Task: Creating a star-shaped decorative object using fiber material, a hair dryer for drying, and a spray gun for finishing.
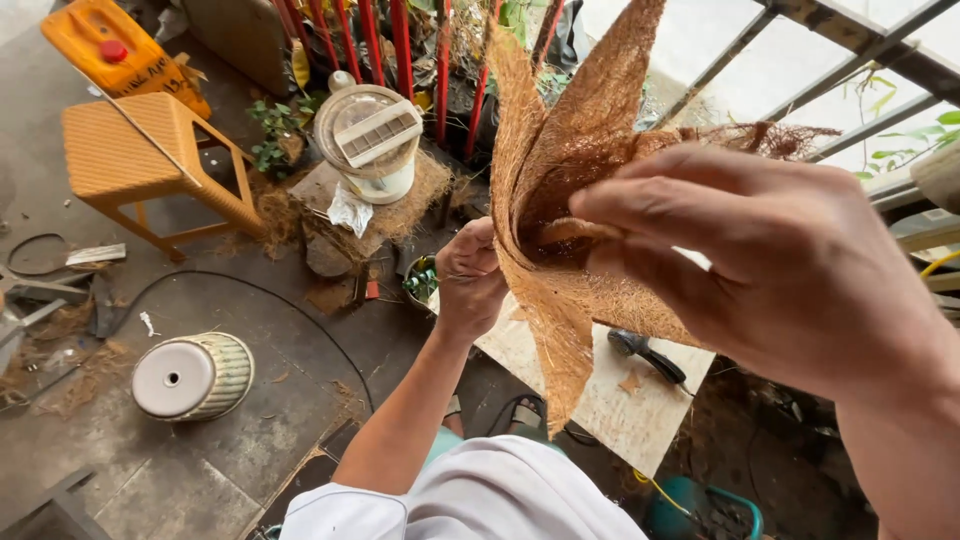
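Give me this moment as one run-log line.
left hand: gripping edge of brown fibrous coconut-husk sheet | right hand: fingers pressed into sheet's fold | sheet: held up, curled | below: pale board

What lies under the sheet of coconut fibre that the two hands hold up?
Below the fibre sheet lies a pale board carrying a dark-handled tool. The sheet and the right hand cover part of the board; the left hand pinches the sheet's edge.
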